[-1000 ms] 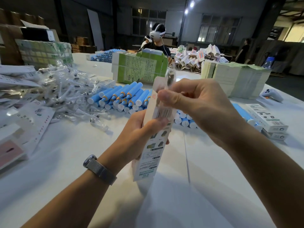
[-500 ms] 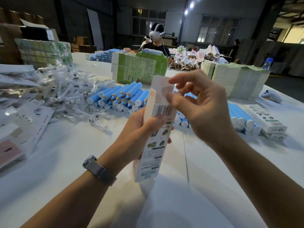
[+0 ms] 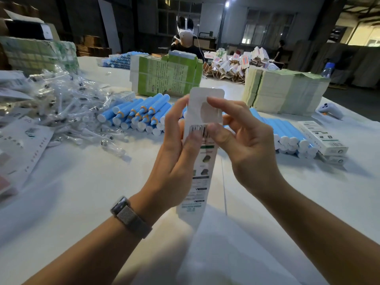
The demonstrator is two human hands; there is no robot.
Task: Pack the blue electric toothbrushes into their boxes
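Both hands hold a tall white box [image 3: 200, 153] upright above the white table [image 3: 82, 192]. The left hand [image 3: 176, 149] grips its left side, thumb on the barcode; the right hand [image 3: 242, 138] pinches its upper flap between thumb and forefinger. Behind the box lie blue toothbrushes [image 3: 137, 114]; left of the box, a heap of bagged brush heads [image 3: 67, 108]; right of it, finished boxes [image 3: 322, 136].
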